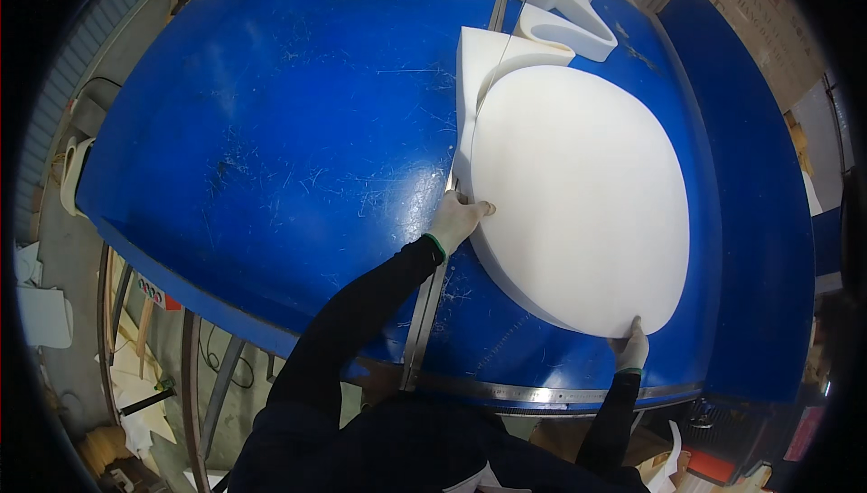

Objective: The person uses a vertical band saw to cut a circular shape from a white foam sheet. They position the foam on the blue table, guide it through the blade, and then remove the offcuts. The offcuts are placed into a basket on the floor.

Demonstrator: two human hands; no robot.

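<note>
A thick, rounded white foam slab (pixel 578 195) lies flat on the blue table (pixel 298 132), right of a metal strip. My left hand (pixel 459 220), in a pale glove, grips its left edge, thumb on top. At its near right edge my right hand (pixel 630 348), also gloved, holds the slab with the thumb over the top; its other fingers are mostly hidden. A thin dark wire or blade (pixel 508 41) comes down from above to the slab's left edge. Against the slab's far left side stands a curved foam offcut (pixel 479 64).
Another bent foam offcut (pixel 578 28) lies at the far end of the table. The metal strip (pixel 424 321) runs across the table to a metal ruler edge (pixel 542 394) at the front. A control box with buttons (pixel 155 294) sits under the left edge; scraps litter the floor.
</note>
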